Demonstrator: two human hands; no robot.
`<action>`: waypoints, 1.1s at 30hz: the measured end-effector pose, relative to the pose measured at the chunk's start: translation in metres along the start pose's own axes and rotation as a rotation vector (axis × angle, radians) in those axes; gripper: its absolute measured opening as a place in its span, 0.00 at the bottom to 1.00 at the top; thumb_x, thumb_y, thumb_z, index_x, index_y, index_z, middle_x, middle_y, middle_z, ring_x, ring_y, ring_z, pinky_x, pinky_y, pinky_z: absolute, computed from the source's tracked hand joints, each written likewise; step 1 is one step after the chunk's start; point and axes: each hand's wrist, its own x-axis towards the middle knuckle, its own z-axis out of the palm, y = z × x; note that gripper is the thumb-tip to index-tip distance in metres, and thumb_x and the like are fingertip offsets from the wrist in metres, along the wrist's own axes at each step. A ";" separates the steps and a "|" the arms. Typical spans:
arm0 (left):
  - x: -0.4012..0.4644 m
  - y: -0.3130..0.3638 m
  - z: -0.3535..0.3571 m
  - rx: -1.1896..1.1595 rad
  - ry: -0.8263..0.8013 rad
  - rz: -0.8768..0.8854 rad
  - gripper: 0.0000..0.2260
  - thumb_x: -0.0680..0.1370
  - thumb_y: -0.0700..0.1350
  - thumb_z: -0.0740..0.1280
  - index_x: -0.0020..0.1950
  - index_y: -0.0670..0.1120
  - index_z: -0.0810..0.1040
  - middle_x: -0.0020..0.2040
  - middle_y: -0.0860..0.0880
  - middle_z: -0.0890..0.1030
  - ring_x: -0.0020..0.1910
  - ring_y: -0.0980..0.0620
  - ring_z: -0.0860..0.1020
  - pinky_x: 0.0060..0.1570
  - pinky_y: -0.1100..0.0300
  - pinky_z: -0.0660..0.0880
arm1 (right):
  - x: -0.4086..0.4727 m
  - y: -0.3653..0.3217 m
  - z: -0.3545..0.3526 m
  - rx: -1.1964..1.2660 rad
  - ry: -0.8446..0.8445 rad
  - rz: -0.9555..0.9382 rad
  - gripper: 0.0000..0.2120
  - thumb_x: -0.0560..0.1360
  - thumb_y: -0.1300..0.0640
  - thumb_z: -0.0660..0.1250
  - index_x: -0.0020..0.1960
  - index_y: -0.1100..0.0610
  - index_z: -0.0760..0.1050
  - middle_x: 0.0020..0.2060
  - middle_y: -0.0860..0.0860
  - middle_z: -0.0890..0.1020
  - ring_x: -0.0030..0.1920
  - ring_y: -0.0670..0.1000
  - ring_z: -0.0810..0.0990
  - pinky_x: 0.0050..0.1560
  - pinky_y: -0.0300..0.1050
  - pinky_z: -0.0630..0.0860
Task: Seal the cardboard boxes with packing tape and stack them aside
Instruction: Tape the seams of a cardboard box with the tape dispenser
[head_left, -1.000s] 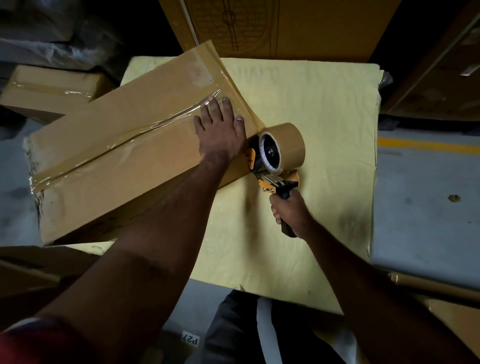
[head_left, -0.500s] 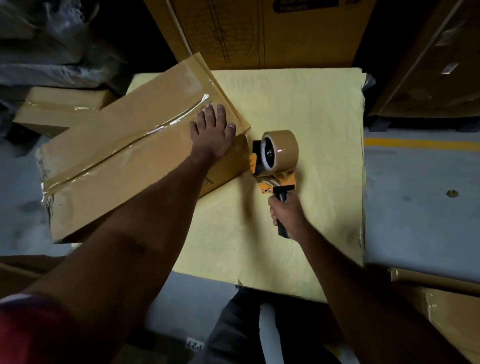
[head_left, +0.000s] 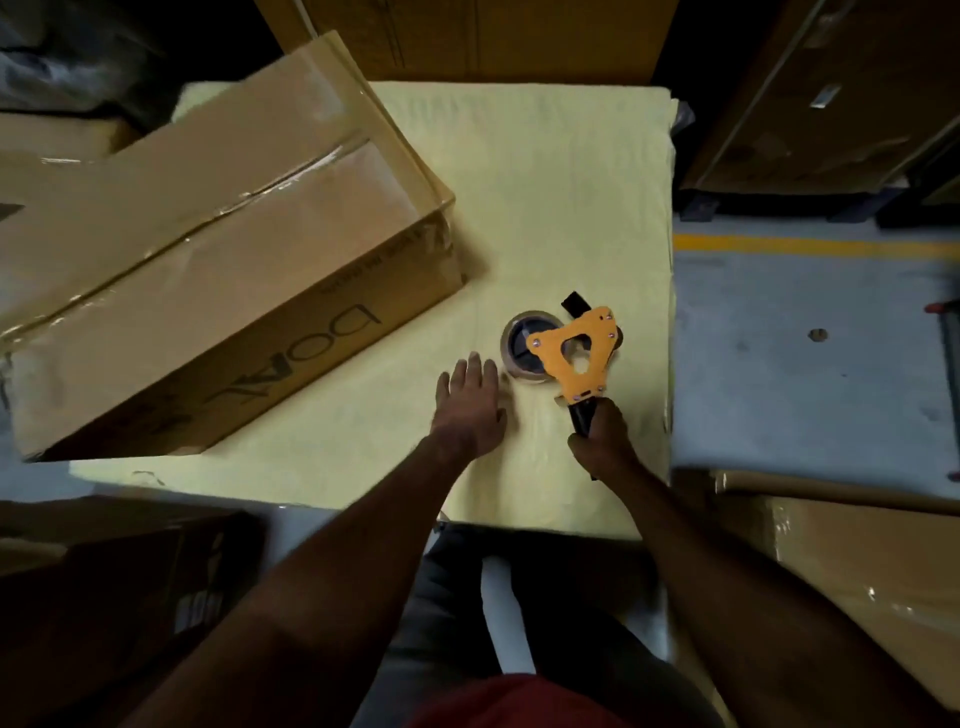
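1. Cardboard box (head_left: 208, 280): long, brown, lying on the left part of the bench with its far-left end running out of view. Shiny packing tape (head_left: 270, 192) runs along the seam of its top face and over the near-right end. Dark lettering shows on its near side face, upside down to the viewer. Neither hand touches it.
2. Tape dispenser (head_left: 574, 356): orange frame, black handle, laid on its side on the bench to the right of the box and well apart from it. A roll of brown tape (head_left: 524, 353) sits on its hub, the open core facing up.
3. Right hand (head_left: 602, 441): fingers curled round the dispenser's black handle, gripping it at the near end.
4. Left hand (head_left: 470, 402): fingers straight and slightly spread, palm down over the bench just left of the roll, holding nothing; whether it touches the surface cannot be told.
5. Bench (head_left: 545, 208): covered by a pale yellow sheet, carrying the box and the dispenser.
6. Surroundings: a large cardboard carton (head_left: 478, 39) stands behind the bench; further taped boxes (head_left: 857, 582) lie at lower right; grey floor (head_left: 810, 364) with a yellow line (head_left: 810, 245) to the right.
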 end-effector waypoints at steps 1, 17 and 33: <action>-0.001 -0.001 0.004 0.000 -0.014 0.005 0.33 0.82 0.51 0.59 0.81 0.42 0.47 0.81 0.39 0.45 0.80 0.39 0.46 0.77 0.44 0.46 | 0.001 0.007 0.002 -0.050 0.002 0.026 0.24 0.69 0.66 0.71 0.63 0.67 0.69 0.58 0.64 0.75 0.59 0.67 0.75 0.57 0.57 0.75; 0.012 -0.048 -0.099 -0.005 0.799 0.190 0.20 0.73 0.45 0.61 0.63 0.39 0.77 0.65 0.33 0.73 0.65 0.34 0.69 0.65 0.42 0.67 | 0.003 -0.143 0.015 0.371 0.324 -0.383 0.14 0.73 0.63 0.63 0.57 0.65 0.75 0.53 0.61 0.77 0.52 0.62 0.78 0.57 0.58 0.75; 0.072 -0.127 -0.176 -0.064 0.629 -0.236 0.30 0.81 0.57 0.45 0.80 0.44 0.56 0.80 0.39 0.54 0.80 0.41 0.51 0.76 0.40 0.46 | 0.019 -0.282 0.042 0.548 0.040 -0.172 0.36 0.71 0.65 0.61 0.78 0.62 0.55 0.74 0.61 0.66 0.73 0.62 0.66 0.72 0.55 0.67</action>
